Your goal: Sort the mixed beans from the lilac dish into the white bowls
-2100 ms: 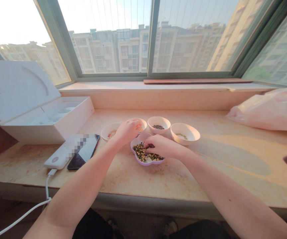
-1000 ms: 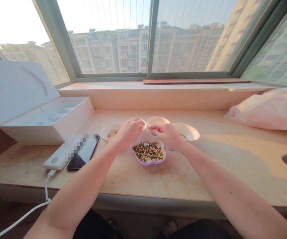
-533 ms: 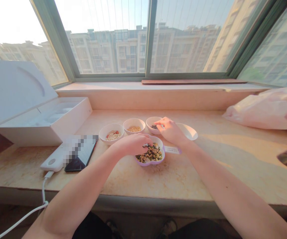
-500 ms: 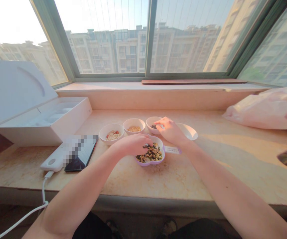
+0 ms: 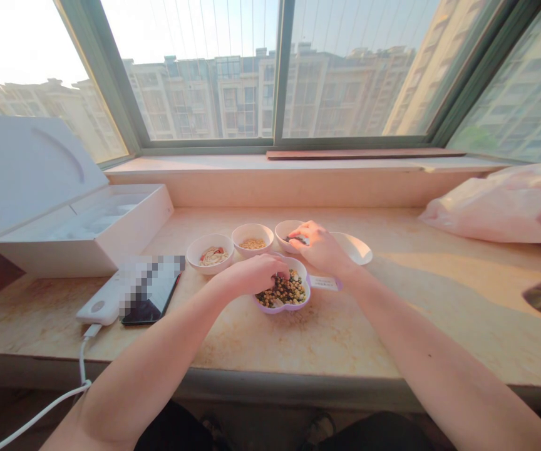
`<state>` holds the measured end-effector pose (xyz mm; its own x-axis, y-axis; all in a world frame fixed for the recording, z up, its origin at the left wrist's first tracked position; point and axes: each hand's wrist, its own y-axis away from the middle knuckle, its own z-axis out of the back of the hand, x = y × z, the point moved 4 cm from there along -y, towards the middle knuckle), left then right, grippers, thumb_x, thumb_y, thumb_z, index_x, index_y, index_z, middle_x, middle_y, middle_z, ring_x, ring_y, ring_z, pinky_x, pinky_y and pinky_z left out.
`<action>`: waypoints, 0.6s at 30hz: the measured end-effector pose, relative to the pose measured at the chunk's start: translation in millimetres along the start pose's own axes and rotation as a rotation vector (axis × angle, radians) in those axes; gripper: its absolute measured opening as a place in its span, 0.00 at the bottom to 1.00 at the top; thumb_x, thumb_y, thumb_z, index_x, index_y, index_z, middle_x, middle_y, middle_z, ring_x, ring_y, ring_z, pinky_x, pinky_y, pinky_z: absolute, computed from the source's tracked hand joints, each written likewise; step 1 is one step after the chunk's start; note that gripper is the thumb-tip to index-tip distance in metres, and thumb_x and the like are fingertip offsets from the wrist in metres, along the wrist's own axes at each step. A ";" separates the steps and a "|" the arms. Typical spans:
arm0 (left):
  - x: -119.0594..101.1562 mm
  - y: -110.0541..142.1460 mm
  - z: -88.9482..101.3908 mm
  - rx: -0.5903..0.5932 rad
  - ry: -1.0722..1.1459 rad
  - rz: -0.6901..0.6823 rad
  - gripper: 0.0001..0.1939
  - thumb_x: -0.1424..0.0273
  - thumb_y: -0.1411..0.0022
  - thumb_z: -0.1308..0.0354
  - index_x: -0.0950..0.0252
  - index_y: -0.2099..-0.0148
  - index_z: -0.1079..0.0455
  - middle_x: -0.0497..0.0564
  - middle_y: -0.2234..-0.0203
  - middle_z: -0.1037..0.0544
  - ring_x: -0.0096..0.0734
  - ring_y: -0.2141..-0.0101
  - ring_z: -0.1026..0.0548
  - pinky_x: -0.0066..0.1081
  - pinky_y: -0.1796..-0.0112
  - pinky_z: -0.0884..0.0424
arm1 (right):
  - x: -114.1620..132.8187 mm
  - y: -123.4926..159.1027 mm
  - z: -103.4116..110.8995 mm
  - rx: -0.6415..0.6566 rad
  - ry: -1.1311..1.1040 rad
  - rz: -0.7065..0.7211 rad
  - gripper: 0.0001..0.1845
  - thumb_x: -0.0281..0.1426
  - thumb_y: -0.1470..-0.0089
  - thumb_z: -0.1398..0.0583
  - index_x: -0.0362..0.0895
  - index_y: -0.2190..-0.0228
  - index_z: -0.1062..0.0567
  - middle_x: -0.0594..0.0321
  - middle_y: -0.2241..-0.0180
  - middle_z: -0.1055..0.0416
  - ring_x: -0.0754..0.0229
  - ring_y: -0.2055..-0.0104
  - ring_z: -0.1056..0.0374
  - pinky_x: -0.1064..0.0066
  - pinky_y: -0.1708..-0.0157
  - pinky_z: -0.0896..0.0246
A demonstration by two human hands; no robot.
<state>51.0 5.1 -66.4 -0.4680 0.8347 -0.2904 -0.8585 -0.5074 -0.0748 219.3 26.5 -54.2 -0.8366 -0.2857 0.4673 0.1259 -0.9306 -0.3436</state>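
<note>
My left hand reaches into a lilac-rimmed bowl of mixed yellow, green and dark beans. Its fingertips are pinched together down among the beans; what sits between them is too small to make out. Over a small white bowl of dark beans is my right hand, its fingers stretched past the rim and slightly apart, partly hiding the contents. Beside that bowl stand a white bowl of yellowish grains and another holding pale slices with red bits.
A white dish sits right of my right hand. To the left lie a phone, a white power bank with a cable, and an open white box. A plastic bag rests at the right.
My left fingers have closed and sunk a little deeper into the mixed beans. My right hand stays over the dark-bean bowl, its fingers shifted slightly. The bowls have not moved.
</note>
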 end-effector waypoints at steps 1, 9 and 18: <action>0.3 -0.2 0.0 0.007 0.000 0.004 0.21 0.85 0.43 0.51 0.64 0.57 0.21 0.51 0.59 0.19 0.36 0.56 0.23 0.30 0.54 0.29 | 0.2 0.1 0.0 -0.001 -0.001 0.001 0.11 0.34 0.37 0.42 0.47 0.60 0.18 0.55 0.48 0.25 0.52 0.48 0.28 0.60 0.47 0.36; 2.7 -0.1 -1.5 0.017 0.040 0.053 0.28 0.85 0.42 0.52 0.60 0.46 0.24 0.52 0.47 0.22 0.37 0.49 0.24 0.32 0.48 0.31 | -0.7 -1.1 -0.5 -0.029 -0.010 0.017 0.10 0.32 0.38 0.40 0.46 0.61 0.18 0.54 0.50 0.25 0.51 0.49 0.28 0.61 0.48 0.35; 6.8 2.2 10.0 -0.185 0.237 0.026 0.22 0.86 0.42 0.49 0.63 0.52 0.23 0.54 0.48 0.23 0.35 0.51 0.23 0.34 0.49 0.28 | 0.2 -2.5 0.0 -0.068 -0.029 0.058 0.09 0.29 0.39 0.39 0.44 0.62 0.18 0.53 0.53 0.22 0.51 0.52 0.26 0.60 0.50 0.34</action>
<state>43.9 11.8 -58.9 -0.4090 0.7583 -0.5077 -0.7838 -0.5768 -0.2301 218.8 28.8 -53.3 -0.8130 -0.3459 0.4683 0.1359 -0.8949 -0.4250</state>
